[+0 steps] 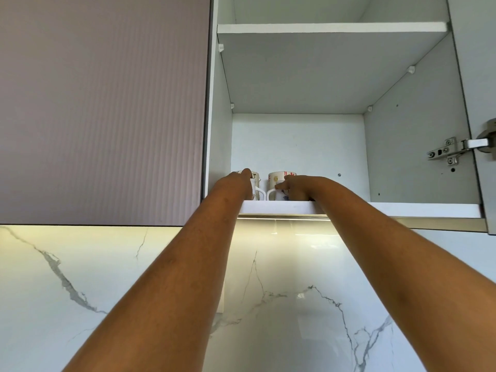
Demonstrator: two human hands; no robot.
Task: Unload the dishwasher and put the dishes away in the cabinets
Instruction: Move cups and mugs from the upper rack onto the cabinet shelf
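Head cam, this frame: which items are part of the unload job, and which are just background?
Job: left mug, gripped by left hand; right mug, gripped by right hand; both at the open cabinet's bottom shelf.
Background: closed ribbed door; hinge; upper shelf; marble backsplash.

On the bottom shelf of the open white wall cabinet (402,209), two mugs stand side by side near 12 o'clock. The left hand (241,182) curls over the white patterned ceramic mug (255,176). At its 3 o'clock, the right hand (298,187) pinches the handle of the white red-marked ceramic mug (280,177). A ribbed mauve cabinet door (102,108) is closed at 10 o'clock.
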